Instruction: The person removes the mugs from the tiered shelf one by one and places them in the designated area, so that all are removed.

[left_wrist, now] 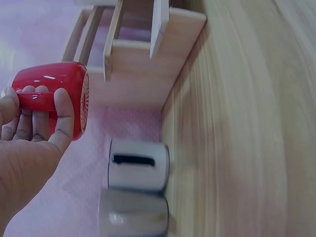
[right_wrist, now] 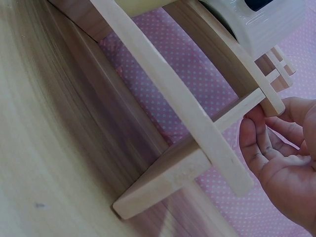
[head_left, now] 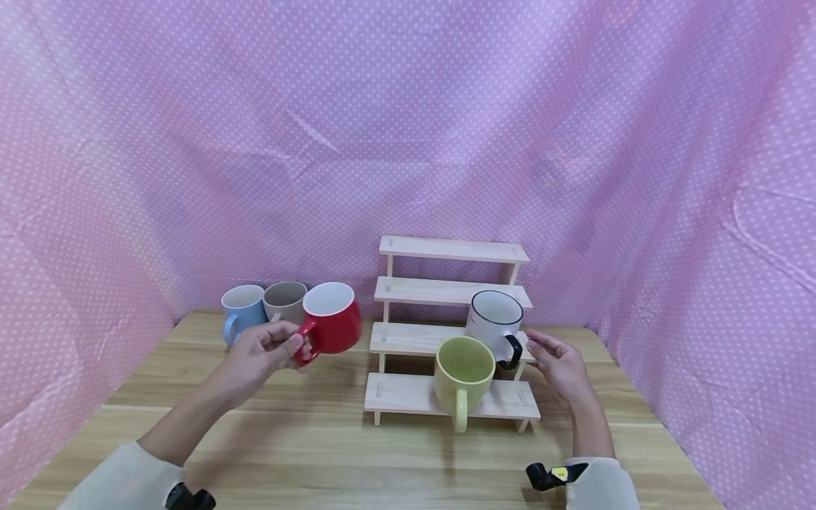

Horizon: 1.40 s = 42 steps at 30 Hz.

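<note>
In the head view, the left hand (head_left: 268, 350) pinches the handle of a red cup (head_left: 334, 326) between thumb and curled fingers, holding it upright in the air above the wooden table (head_left: 306, 453), to the left of a stepped rack (head_left: 401, 393). Just behind that hand stand a light blue cup (head_left: 245, 312) and a grey cup (head_left: 287, 309), close together and partly hidden. The rack has four pale boards; a yellow-green cup (head_left: 448, 386) sits on the lowest one with its handle towards the person, and a white cup (head_left: 479, 329) with a black rim and a black handle sits on the next board up. The right hand (head_left: 564, 368) is at the right end of that second board. A pink-purple dotted cloth (head_left: 319, 142) hangs behind and at both sides.

In the left wrist view, which lies turned on its side, fingers go through the red cup's handle and the patterned base of the cup shows. A second white cup (left_wrist: 138, 175) with a black handle stands on the table beside the grey cup, both well below the red one.

In the right wrist view, the right hand pinches the end of the board under the white cup, with its other fingers bent beneath; the lower board is free of the hand
</note>
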Available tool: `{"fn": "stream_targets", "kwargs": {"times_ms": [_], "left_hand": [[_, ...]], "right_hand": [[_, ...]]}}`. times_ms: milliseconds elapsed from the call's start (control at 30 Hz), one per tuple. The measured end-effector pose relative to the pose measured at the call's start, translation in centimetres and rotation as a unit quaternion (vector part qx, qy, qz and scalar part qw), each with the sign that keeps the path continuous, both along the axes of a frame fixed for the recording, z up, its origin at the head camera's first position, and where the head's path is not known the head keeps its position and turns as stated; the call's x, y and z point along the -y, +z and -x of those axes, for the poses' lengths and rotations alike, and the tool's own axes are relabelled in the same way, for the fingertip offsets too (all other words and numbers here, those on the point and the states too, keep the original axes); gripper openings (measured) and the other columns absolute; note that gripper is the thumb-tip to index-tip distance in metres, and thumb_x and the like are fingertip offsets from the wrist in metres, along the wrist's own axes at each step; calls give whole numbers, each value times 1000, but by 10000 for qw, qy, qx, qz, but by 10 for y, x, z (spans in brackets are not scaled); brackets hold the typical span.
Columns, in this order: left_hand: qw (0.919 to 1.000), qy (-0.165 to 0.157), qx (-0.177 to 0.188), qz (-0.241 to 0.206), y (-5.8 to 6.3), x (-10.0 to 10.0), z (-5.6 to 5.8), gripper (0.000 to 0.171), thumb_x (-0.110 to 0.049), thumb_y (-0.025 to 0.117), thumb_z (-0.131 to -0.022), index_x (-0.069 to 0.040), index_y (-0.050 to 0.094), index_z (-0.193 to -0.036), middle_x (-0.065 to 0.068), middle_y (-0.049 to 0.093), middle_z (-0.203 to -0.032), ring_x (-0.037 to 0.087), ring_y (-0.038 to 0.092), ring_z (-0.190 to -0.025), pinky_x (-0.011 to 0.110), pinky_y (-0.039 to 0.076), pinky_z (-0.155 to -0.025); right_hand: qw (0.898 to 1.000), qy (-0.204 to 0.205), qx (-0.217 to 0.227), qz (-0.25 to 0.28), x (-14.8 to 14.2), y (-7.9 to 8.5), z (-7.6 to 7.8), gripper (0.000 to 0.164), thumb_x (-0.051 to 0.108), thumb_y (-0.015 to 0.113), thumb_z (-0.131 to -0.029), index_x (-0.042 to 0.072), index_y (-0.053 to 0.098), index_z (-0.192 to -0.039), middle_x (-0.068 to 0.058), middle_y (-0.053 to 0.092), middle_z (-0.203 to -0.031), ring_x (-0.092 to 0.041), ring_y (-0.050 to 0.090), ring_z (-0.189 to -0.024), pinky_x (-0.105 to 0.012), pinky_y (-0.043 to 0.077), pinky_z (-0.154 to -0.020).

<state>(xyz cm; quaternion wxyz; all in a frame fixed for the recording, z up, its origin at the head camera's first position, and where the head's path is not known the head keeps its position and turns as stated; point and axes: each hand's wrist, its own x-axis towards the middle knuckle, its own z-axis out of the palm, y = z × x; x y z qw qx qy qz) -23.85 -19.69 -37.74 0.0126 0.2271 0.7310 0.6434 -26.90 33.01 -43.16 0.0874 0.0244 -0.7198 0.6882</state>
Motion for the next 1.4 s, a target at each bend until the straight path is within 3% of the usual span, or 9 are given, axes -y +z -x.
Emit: {"fn": "stream_targets", "kwargs": {"times_ms": [200, 433, 733, 933, 1067, 1400], "left_hand": [[9998, 35, -158, -100, -6, 32, -7, 27, -5, 58, -104, 19, 54, -115, 10, 68, -95, 22, 70, -89, 35, 63, -80], [9981, -24, -248, -564, -15, 63, -15, 18, 4, 52, -104, 19, 56, -112, 7, 70, -97, 15, 70, -88, 34, 63, -78], [9964, 265, -91, -804, -33, 97, -19, 17, 7, 50, -104, 7, 66, -110, 4, 72, -96, 15, 72, -89, 31, 62, -78], [9949, 303, -35, -960, -44, 115, -21, 21, 9, 49, -104, 5, 68, -110, 6, 72, -96, 15, 73, -89, 33, 62, -79], [9955, 494, 164, -791, -48, 126, -22, 20, 6, 50, -104, 2, 68, -110, 5, 73, -96, 14, 73, -89, 33, 62, -80], [9917, 1162, 438, 336, -62, 153, -26, 14, -2, 54, -105, 5, 66, -106, 2, 72, -90, 14, 72, -83, 27, 62, -74]], "right_hand": [[9999, -36, 35, -92, 0, 2, -1, 52, 14, 62, -104, -14, 45, -144, 15, 69, -112, 0, 65, -103, -20, 56, -90], [9997, -73, 119, -203, -1, 2, -3, 52, 15, 61, -104, -12, 45, -145, -7, 64, -136, -4, 62, -111, -20, 55, -90], [9998, -45, 111, -143, -1, 1, -1, 54, 17, 64, -103, -12, 45, -146, 15, 67, -118, 0, 60, -109, -19, 55, -90], [9998, 16, 53, -185, -1, -1, 0, 56, 18, 64, -103, -12, 45, -146, 19, 65, -118, 4, 59, -110, -20, 55, -92], [10000, 42, 52, -68, 0, 0, 0, 56, 16, 64, -103, -13, 44, -145, 18, 66, -117, 2, 60, -110, -21, 55, -94], [10000, -18, 74, -27, 2, 6, -3, 52, 13, 60, -105, -14, 42, -146, 5, 64, -127, 2, 59, -111, -24, 54, -98]]}}
